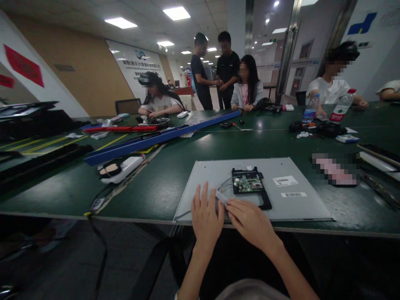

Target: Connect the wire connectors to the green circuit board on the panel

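Observation:
A grey metal panel [300, 208] lies flat at the near edge of the green table [162, 183]. A green circuit board [248, 183] in a black frame sits on it, with pale cables [222, 183] running off its left side. My left hand [206, 216] rests flat on the panel's near part, fingers stretched out and slightly apart. My right hand [251, 221] lies beside it, fingertips pressing a clear strip of tape [220, 196] over the cables. Two white labels [285, 181] are stuck to the right of the board.
A long blue bar [156, 139] crosses the table diagonally, with a white device [120, 170] near its left end. Water bottles [342, 107], tools and black parts lie at the far right. Several people sit or stand at the far side.

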The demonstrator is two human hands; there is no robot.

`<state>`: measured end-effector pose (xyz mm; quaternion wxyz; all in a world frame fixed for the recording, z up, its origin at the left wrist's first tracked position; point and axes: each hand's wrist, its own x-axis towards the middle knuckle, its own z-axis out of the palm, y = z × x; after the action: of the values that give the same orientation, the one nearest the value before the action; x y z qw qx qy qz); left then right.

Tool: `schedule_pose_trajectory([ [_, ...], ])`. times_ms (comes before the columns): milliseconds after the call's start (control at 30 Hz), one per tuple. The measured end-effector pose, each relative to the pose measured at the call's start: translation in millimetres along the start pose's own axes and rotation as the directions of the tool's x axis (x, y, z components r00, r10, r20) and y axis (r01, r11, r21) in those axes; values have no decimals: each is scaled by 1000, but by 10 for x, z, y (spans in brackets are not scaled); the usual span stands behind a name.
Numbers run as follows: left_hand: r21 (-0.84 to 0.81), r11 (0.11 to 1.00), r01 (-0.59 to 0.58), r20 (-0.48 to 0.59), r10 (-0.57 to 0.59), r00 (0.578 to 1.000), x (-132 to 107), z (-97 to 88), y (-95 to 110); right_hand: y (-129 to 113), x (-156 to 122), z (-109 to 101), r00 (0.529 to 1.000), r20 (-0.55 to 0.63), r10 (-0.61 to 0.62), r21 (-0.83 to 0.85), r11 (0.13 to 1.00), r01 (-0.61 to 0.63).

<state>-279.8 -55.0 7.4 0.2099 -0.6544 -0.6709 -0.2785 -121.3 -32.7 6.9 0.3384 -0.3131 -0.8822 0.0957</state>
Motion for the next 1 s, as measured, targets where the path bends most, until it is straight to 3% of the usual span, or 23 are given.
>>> schedule_pose_trajectory([
  [333, 92, 996, -2, 116, -9, 993, 23, -26, 45, 4, -13, -7, 1000, 12, -4, -18, 1000, 4],
  [900, 84, 996, -5, 132, -6, 991, 10, 28, -1, -23, 10, -24, 1000, 12, -7, 14, 1000, 7],
  [1000, 80, 997, 4, 102, -12, 995, 7, 20, 0, -9, -16, -118, 1000, -12, -22, 64, 998, 23],
])
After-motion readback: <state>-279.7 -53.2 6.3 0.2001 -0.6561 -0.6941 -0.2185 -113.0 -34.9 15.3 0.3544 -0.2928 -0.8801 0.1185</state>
